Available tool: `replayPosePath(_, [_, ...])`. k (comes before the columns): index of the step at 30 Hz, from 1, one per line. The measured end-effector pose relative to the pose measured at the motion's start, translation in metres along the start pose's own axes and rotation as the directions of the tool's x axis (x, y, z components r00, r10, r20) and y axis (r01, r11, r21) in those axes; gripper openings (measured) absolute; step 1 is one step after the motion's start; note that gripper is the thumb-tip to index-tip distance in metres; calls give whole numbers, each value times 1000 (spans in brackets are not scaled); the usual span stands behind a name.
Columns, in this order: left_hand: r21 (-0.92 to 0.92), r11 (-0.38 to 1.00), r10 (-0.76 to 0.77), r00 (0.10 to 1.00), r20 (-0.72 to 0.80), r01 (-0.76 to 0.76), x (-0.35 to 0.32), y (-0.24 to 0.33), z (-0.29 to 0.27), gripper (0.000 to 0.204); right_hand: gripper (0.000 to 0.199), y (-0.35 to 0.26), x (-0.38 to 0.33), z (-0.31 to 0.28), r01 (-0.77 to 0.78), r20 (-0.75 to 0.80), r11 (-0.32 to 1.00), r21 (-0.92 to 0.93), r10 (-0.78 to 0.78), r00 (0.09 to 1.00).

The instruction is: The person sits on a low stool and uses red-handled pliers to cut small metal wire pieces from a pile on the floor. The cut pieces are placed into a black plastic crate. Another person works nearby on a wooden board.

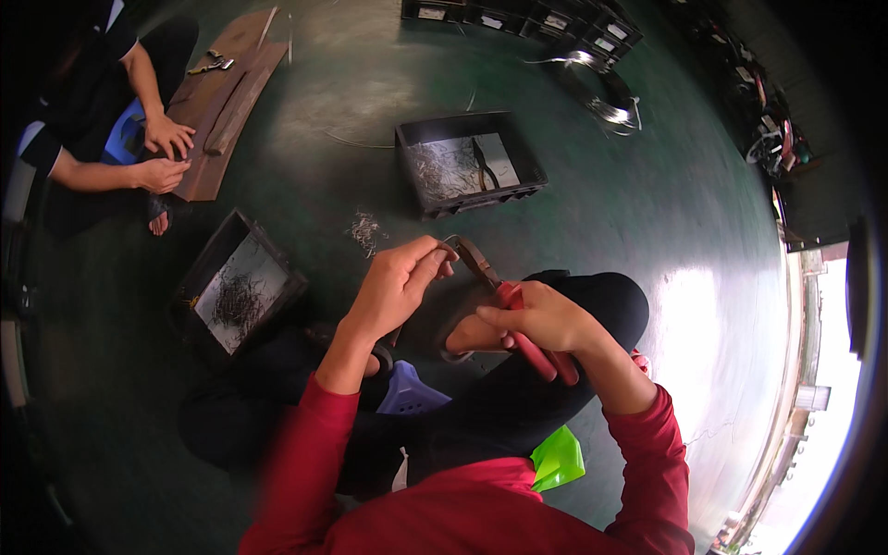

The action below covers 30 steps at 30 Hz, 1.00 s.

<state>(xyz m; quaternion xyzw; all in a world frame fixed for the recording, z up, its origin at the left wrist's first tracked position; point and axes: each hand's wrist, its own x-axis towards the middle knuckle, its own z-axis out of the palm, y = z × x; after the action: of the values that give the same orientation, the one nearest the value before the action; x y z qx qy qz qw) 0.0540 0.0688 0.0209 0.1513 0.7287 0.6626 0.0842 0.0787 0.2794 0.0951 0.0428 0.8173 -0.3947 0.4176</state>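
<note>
My right hand (pixel 546 317) is wrapped round the red handles of a pair of pliers (pixel 478 264), whose metal jaws point up and left. My left hand (pixel 400 277) is closed in a pinch on a short, thin, bent wire (pixel 451 239) at the jaw tips. Whether the jaws touch or grip the wire is too small to tell. On the floor just left of and beyond my left hand lies a small heap of cut wire pieces (pixel 366 233).
Ahead stands a black crate (pixel 532 182) holding wire pieces and another pair of pliers (pixel 485 166). A second crate (pixel 292 287) with dark wire pieces is at left. Wire coils (pixel 606 111) lie far right. At far left, a person's hands (pixel 166 153) work over a brown board (pixel 205 180).
</note>
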Motion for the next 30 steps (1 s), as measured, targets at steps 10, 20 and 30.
replayPosePath(10, [-215,971,-158,962,-224,109,8,-21,-26,17,57,-18,29,-13,131,-87,908,-397,-179,980])
replayPosePath(20, [-806,585,-373,913,-166,92,13,-36,-56,21,47,-18,89,2,249,10,967,-50,-249,968])
replayPosePath(30, [-765,634,-423,880,-218,115,14,-42,-53,22,41,-19,90,7,285,-17,958,-13,-286,958])
